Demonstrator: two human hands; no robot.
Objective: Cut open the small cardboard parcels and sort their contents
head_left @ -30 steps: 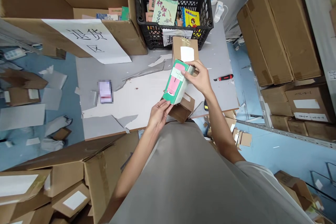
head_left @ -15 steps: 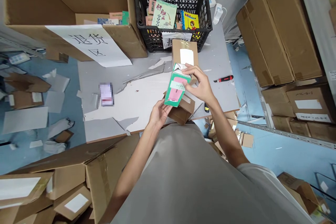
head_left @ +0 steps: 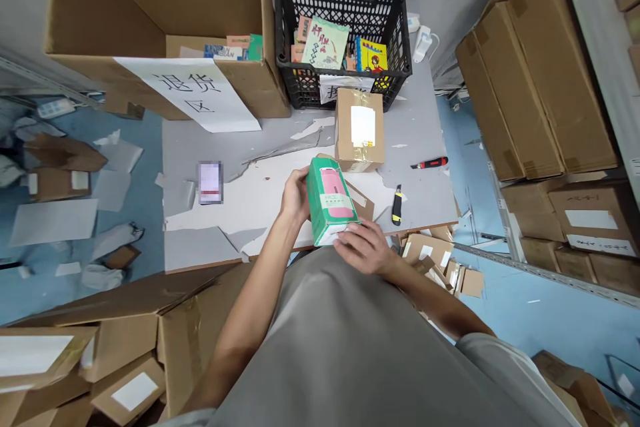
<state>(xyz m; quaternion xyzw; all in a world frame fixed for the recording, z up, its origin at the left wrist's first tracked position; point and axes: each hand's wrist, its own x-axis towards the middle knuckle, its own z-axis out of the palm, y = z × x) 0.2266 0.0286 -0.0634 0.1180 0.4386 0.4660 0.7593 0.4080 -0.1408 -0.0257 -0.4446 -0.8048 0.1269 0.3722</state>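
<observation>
Green box (head_left: 331, 208) held at the near edge of the table (head_left: 240, 167). Left hand (head_left: 295, 195) gripping its side, right hand (head_left: 363, 248) grasping its near end. Brown box (head_left: 359, 121) near the far edge.

— We've got just one view here, from the head, looking steeply down and forward over our own grey-shirted torso (head_left: 350, 347).

— Close in, too: the grey worktable with torn surface (head_left: 280, 140) sits right below us, and the black plastic lattice crate (head_left: 395, 33) marks the far edge near the frame's top.

— No second camera to share anything with.
</observation>
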